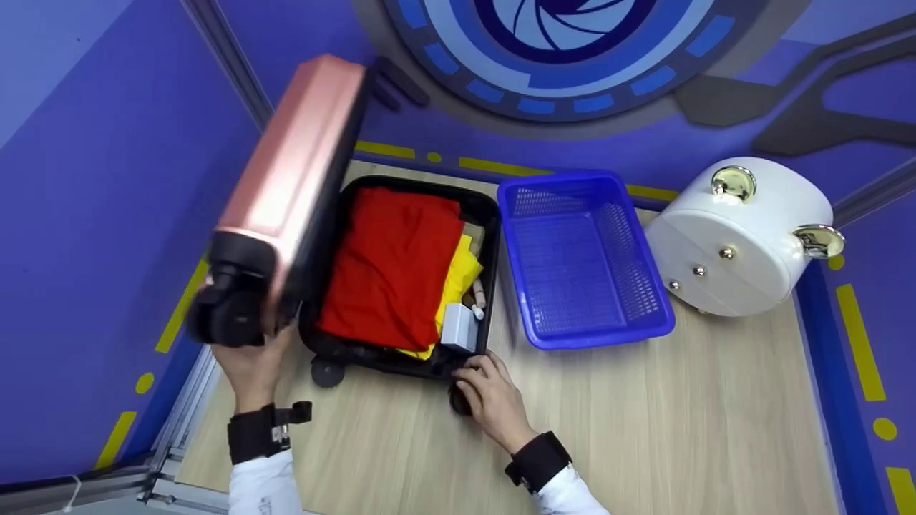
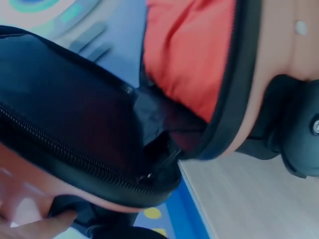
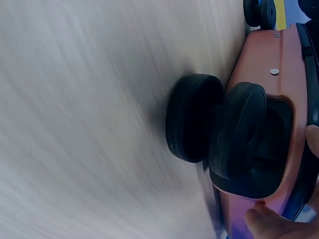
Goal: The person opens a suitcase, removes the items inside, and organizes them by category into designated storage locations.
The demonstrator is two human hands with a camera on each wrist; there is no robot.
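A pink suitcase lies spread on the wooden table, its base (image 3: 259, 64) flat and its lid (image 1: 286, 157) tilted up on the left. My left hand (image 1: 250, 365) holds the lid's near end beside a black wheel (image 1: 227, 315); that wheel hides part of the hand. In the base lie a folded red cloth (image 1: 393, 265), a yellow cloth (image 1: 458, 275) partly beneath it, a small pale box (image 1: 459, 327) and small tube-like items (image 1: 479, 293). My right hand (image 1: 494, 397) grips the base's near right corner, thumb on the shell and fingers at the rim, by a double wheel (image 3: 237, 129).
A blue plastic basket (image 1: 601, 340) stands right of the suitcase. Farther right, a white pot (image 1: 758, 222) with gold handles lies on its side. Purple walls (image 1: 107, 214) bound the table (image 1: 644, 429) at the back and both sides.
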